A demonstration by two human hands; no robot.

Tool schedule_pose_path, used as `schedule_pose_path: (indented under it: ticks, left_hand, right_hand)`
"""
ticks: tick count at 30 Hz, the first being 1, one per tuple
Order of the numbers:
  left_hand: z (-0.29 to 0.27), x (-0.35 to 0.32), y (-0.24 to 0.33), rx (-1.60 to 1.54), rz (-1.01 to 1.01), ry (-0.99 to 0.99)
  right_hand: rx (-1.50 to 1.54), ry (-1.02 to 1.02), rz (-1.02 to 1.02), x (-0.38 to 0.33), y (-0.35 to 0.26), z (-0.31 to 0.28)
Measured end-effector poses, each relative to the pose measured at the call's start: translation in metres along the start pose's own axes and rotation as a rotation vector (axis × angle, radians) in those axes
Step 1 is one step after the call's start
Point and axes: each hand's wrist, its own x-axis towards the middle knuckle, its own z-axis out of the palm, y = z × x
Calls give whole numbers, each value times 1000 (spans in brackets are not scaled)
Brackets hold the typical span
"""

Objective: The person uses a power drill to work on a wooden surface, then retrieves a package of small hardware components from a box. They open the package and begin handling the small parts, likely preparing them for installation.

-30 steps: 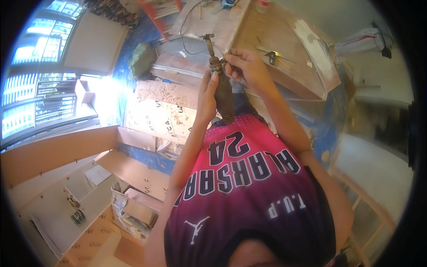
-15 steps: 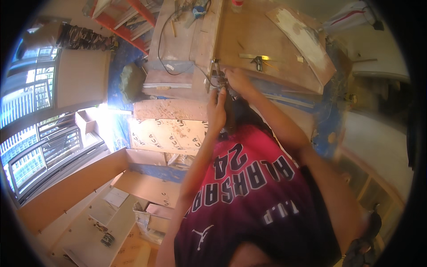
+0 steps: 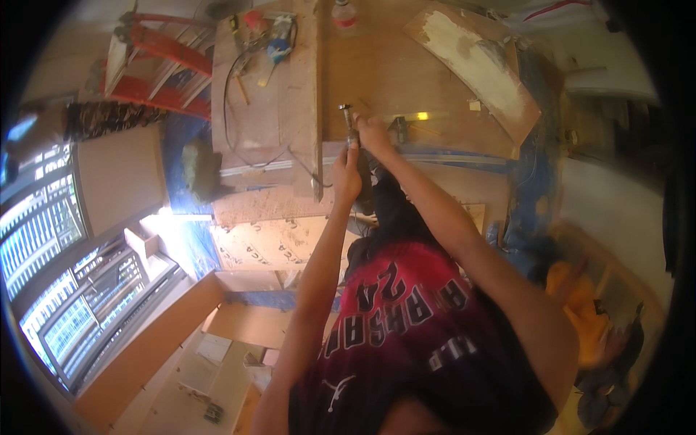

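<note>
Both arms have stretched farther out, left hand (image 3: 346, 172) and right hand (image 3: 373, 134) gripping the clamp (image 3: 351, 125).

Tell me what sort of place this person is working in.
Most likely a carpentry workshop or a room under renovation: a large bare plywood workbench, an upright wooden board, a red metal stepladder, and both hands on a small metal hand tool.

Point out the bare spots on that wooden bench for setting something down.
Free: the wooden bench between the clear bottle and the pale plastered board. Crowded: the far left corner with the black cable and small tools, and around both hands at the metal tool.
</note>
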Motion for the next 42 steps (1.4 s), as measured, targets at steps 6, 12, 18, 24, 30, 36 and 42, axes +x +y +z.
schedule_pose_path:
  ticks: [6,12,18,24,30,36,42]
  left_hand:
    - [22,56,7,-115,-122,-34]
    - [18,89,6,125,-74,-140]
    - [30,105,2,83,-161,-87]
    - [27,123,-5,105,-175,-97]
    - [17,133,1,184,-190,-180]
    - [26,132,-4,166,-196,-151]
    - [32,137,-21,43,-309,-126]
  right_hand:
    - [18,48,38,52,18,4]
    - [501,-505,687,87,38,-17]
    - [397,-250,661,95,40,8]
    - [300,-155,439,101,48,20]
    - [434,-304,871,121,53,18]
    - [160,-150,574,118,51,19]
    - [278,-155,477,118,65,31]
